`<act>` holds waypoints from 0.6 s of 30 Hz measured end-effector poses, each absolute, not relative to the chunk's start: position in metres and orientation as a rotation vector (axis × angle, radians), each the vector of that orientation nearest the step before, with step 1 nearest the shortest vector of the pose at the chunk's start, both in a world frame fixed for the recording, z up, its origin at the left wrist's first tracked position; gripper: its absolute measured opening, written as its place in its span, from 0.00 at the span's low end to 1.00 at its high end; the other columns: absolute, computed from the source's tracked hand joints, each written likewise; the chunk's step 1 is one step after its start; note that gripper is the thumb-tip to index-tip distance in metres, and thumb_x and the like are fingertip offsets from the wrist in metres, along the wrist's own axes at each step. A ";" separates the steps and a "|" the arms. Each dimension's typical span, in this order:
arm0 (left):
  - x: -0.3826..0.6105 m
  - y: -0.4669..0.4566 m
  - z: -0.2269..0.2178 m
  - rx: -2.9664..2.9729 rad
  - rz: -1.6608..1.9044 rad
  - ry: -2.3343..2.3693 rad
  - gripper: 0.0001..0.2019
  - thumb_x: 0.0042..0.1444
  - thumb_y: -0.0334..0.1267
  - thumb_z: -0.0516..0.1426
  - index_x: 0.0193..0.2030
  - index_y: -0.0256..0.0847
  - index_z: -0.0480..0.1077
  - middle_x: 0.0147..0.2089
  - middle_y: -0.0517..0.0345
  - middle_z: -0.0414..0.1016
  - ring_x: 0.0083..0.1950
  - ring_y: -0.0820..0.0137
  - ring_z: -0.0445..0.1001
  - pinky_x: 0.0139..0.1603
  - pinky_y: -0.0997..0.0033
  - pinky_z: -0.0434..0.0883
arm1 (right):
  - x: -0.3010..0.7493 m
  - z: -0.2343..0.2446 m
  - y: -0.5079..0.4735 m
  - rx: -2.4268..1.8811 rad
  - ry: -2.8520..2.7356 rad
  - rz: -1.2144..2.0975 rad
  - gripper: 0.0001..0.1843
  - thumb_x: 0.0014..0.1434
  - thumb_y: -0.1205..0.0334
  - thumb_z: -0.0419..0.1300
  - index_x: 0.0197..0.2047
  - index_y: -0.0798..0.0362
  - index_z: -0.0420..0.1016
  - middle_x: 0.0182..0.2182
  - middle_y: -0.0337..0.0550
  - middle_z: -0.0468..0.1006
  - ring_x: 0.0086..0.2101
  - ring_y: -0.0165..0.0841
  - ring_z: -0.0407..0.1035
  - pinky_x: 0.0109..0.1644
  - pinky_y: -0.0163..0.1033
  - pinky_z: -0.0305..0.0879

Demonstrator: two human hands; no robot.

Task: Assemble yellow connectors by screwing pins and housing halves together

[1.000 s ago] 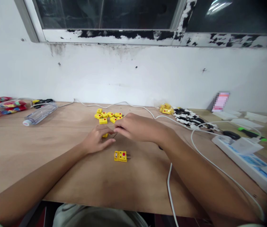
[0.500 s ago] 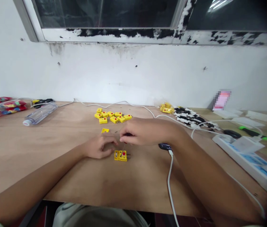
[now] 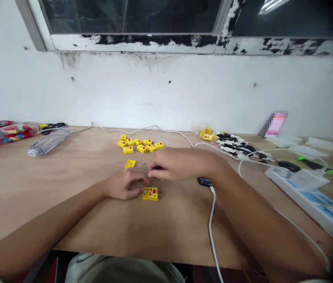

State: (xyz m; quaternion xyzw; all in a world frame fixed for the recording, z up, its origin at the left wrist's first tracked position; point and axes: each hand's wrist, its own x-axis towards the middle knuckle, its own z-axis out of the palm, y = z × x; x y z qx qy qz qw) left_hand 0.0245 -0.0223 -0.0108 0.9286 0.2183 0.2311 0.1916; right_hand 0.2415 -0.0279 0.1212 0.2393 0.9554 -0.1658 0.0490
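Note:
My left hand (image 3: 124, 185) rests on the plywood table top (image 3: 95, 220), its fingertips against the left end of a yellow thermocouple connector (image 3: 150, 193) with a red dot and metal pins. My right hand (image 3: 176, 164) hangs just above that connector, pinching a small dark-handled screwdriver (image 3: 153, 182), its thin shaft pointing down at the connector. A loose yellow connector cover (image 3: 130, 164) lies flat just beyond my left fingers. Farther off sits a group of several yellow connectors (image 3: 139, 146).
A white cable (image 3: 212, 224) with a dark plug (image 3: 204, 181) runs near my right forearm. A white power strip (image 3: 299, 188) lies at right, behind it black-and-white parts (image 3: 237, 145). A transparent bottle (image 3: 49, 141) and red packets (image 3: 4, 134) lie at left, before a white wall.
Both hands have shifted down toward the connector near me, and my left fingers now meet it. The loose cover, earlier partly hidden under my hands, now shows fully.

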 end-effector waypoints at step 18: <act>0.030 -0.025 -0.014 2.665 0.551 0.570 0.16 0.56 0.35 0.58 0.52 0.39 0.69 0.53 0.47 0.75 0.52 0.60 0.74 0.54 0.63 0.69 | 0.237 0.120 -0.037 0.869 2.816 -0.420 0.09 0.59 0.66 0.55 0.40 0.55 0.75 0.32 0.42 0.78 0.28 0.30 0.65 0.32 0.35 0.54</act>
